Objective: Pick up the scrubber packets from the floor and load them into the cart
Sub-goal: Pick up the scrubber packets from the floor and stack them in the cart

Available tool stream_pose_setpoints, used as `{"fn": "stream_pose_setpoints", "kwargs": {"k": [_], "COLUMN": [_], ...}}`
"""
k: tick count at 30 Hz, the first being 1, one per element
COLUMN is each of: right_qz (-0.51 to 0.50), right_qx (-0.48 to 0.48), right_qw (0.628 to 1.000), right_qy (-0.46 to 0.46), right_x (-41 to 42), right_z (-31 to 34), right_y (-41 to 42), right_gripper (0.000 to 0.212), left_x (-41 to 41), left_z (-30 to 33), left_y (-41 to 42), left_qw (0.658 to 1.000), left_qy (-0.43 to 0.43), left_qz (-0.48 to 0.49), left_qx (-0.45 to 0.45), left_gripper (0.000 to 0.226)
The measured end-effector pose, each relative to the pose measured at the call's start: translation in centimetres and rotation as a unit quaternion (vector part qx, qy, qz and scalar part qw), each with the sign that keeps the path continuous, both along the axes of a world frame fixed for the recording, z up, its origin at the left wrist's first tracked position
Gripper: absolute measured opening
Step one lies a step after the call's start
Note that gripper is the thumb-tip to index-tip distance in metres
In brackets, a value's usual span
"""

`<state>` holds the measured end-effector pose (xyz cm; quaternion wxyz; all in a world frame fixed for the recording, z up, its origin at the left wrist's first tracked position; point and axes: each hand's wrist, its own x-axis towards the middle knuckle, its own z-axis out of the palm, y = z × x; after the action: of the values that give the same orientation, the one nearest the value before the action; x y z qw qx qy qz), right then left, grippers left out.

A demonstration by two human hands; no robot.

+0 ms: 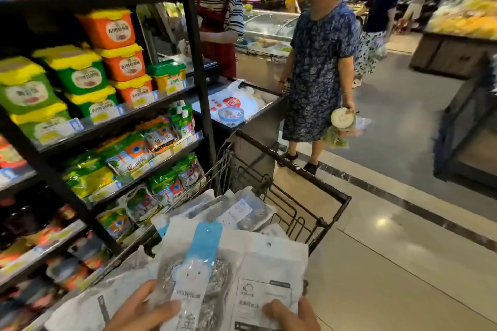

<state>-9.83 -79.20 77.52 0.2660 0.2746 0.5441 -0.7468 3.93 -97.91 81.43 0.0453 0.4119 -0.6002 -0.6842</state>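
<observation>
Held over the cart [333, 204]: scrubber packets [215, 271], left hand [139, 309] and right hand [287, 314] pinching the bottom edges, thumbs on top. Looked light, floppy, slick plastic; probably best gripped at the edges, fanned stack liable to slide.

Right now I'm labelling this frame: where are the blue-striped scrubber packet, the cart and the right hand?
blue-striped scrubber packet [205, 246]: head view, on its blue stripe.
cart [339, 196]: head view, on its black front rim.
right hand [289, 313]: head view, on its thumb.
</observation>
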Motion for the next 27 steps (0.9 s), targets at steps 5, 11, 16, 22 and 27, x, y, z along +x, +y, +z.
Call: {"fn": "stream_pose_setpoints", "kwargs": {"k": [5, 11, 16, 22, 27], "right_qz": [0.056, 0.039, -0.019, -0.019, -0.023], "right_qx": [0.046, 0.091, 0.109, 0.114, 0.147], "right_qw": [0.997, 0.995, 0.994, 0.992, 0.988], "right_qy": [0.022, 0.005, -0.01, -0.059, -0.044], "right_x": [-4.9, -10.3, -12.9, -14.1, -14.4], "right_z": [-1.0, -4.2, -8.1, -9.2, -9.5], "right_y": [-2.9, -6.0, -7.3, -8.0, -8.7], "right_gripper": [0.028, 0.048, 0.057, 0.055, 0.035], "left_x": [-7.7, -17.5, -23.6, -26.7, -28.7], "left_z": [-2.6, -4.2, -7.7, -14.6, -14.4], "left_y": [-9.3, -18.2, -24.2, -29.4, -26.8], "left_qw": [0.996, 0.992, 0.981, 0.968, 0.957], "left_qy": [-0.02, -0.028, -0.067, -0.135, -0.153], "left_qz": [-0.085, -0.127, -0.183, -0.208, -0.246], "left_qx": [0.029, -0.007, 0.01, 0.034, -0.014], "left_gripper": [0.094, 0.076, 0.04, 0.099, 0.085]}}
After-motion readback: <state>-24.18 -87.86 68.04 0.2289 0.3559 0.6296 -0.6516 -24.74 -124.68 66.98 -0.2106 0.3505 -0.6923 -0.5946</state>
